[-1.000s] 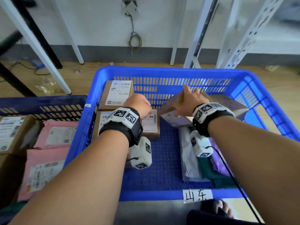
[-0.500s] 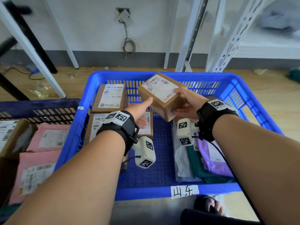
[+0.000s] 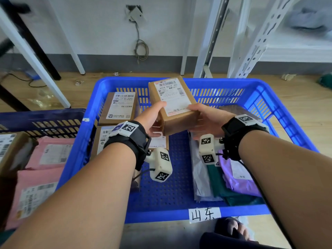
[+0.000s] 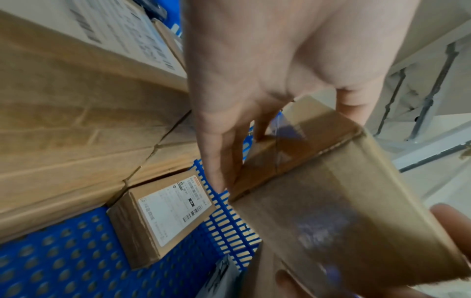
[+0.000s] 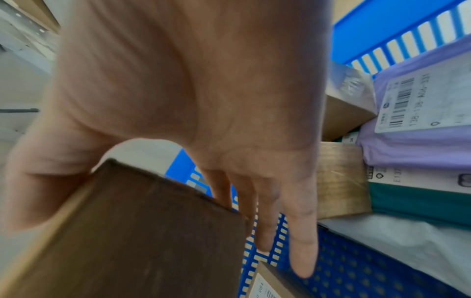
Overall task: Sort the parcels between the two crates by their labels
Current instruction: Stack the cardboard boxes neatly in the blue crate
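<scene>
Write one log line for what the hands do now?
left hand + right hand | hold box | above crate | label up

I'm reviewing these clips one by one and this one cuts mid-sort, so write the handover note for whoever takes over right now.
Left hand and right hand: both grip the brown box, held label-up above the bright blue crate.
In that crate: two labelled boxes at its left, soft mailers at its right.
Dark blue crate on the left holds pink mailers and a box.
Done: some parcels lie in each crate.
Left: read the held label, place the box, go on with the rest.
</scene>
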The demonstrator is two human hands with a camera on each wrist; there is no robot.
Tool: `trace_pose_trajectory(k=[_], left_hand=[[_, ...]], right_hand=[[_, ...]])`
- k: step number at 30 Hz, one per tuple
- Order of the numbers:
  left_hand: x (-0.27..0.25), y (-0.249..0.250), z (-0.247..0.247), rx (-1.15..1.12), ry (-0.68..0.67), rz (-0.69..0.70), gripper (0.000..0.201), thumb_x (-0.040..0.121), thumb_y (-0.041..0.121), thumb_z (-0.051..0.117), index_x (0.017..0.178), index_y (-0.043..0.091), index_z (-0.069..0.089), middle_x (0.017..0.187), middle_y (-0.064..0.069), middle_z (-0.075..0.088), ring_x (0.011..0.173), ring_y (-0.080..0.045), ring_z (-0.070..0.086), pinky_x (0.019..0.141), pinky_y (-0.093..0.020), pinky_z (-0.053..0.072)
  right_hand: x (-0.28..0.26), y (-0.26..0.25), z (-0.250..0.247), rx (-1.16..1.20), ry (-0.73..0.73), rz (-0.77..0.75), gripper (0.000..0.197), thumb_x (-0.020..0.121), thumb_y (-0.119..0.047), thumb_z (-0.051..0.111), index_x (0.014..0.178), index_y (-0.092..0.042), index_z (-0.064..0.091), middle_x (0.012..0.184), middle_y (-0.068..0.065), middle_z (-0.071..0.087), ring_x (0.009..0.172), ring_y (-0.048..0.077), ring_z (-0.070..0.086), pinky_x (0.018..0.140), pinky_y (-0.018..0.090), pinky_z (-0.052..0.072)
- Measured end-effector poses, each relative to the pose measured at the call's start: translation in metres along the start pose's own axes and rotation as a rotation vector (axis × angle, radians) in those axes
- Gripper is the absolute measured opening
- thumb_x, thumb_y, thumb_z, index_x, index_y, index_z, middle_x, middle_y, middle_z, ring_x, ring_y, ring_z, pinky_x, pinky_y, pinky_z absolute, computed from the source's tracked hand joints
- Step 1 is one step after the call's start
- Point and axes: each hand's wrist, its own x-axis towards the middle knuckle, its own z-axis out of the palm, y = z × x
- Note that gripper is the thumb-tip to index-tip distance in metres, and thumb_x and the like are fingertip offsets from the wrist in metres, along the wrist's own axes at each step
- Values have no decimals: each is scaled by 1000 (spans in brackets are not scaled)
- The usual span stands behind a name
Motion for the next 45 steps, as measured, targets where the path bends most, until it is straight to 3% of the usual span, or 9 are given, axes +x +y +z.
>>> trace_pose_trajectory(k=[5, 9, 12, 19, 22, 27, 32, 36, 45], left_hand=[[1, -1, -4, 126, 40, 76, 31, 84, 43, 56, 90, 14, 64, 95, -9, 69, 98, -31, 66, 94, -45, 52], [6, 8, -18, 375, 433, 411, 23, 89, 17, 49, 90, 13, 72, 94, -6, 71, 94, -26, 65, 91, -39, 52], [10, 9, -45, 450, 642, 469, 32, 91, 10, 45, 96, 20, 74, 109, 1, 70, 103, -22, 63, 90, -30, 49], [26, -13, -67, 575, 606, 342, 32, 82, 7, 52, 95, 31, 68, 114, 6, 66, 107, -17, 60, 90, -27, 47], [25, -14, -67, 577, 603, 357, 33, 79, 4, 55, 95, 30, 69, 113, 6, 66, 107, -15, 60, 91, -32, 50], [26, -17, -72, 533, 589, 355, 32, 78, 4, 58, 92, 32, 66, 111, 9, 64, 105, -12, 59, 91, -32, 50], [25, -17, -74, 521, 591, 359, 32, 80, 4, 59, 95, 29, 69, 110, 10, 64, 104, -11, 60, 91, -31, 50], [25, -18, -74, 518, 580, 362, 31, 81, 4, 59, 98, 29, 69, 112, 9, 64, 106, -11, 59, 93, -32, 50], [25, -16, -75, 543, 558, 359, 32, 81, 6, 59, 102, 27, 70, 115, 8, 64, 106, -13, 60, 88, -28, 49]], right_hand=[[6, 4, 5, 10, 0, 13, 39, 84, -36, 68, 112, -10, 58, 100, 9, 61, 93, 31, 61, 89, 56, 51], [18, 12, 14, 25, 63, 53, 40, 84, -32, 70, 113, -8, 57, 105, 11, 59, 95, 29, 60, 84, 55, 52], [31, 20, 26, -3, 52, 98, 33, 86, -30, 69, 110, -9, 59, 103, 9, 59, 93, 25, 59, 77, 51, 55], [61, 31, 61, 6, 22, 150, 17, 94, -19, 59, 108, -11, 55, 88, 5, 58, 75, 20, 57, 37, 37, 53], [79, 38, 68, -14, 34, 176, 10, 93, -20, 60, 97, -12, 57, 93, 7, 57, 77, 21, 57, 54, 44, 56], [109, 53, 74, -133, 132, 167, 24, 90, -18, 57, 111, -6, 57, 109, 17, 61, 97, 34, 61, 88, 58, 51], [119, 67, 85, -48, 163, 233, 24, 96, -35, 54, 95, -11, 56, 88, 10, 64, 77, 28, 62, 76, 48, 51], [132, 69, 86, -50, 188, 177, 38, 93, -45, 53, 102, -8, 56, 104, 16, 65, 95, 38, 65, 84, 62, 51], [146, 69, 80, -80, 198, 152, 42, 90, -47, 52, 107, -9, 58, 111, 20, 64, 102, 41, 63, 81, 67, 49]])
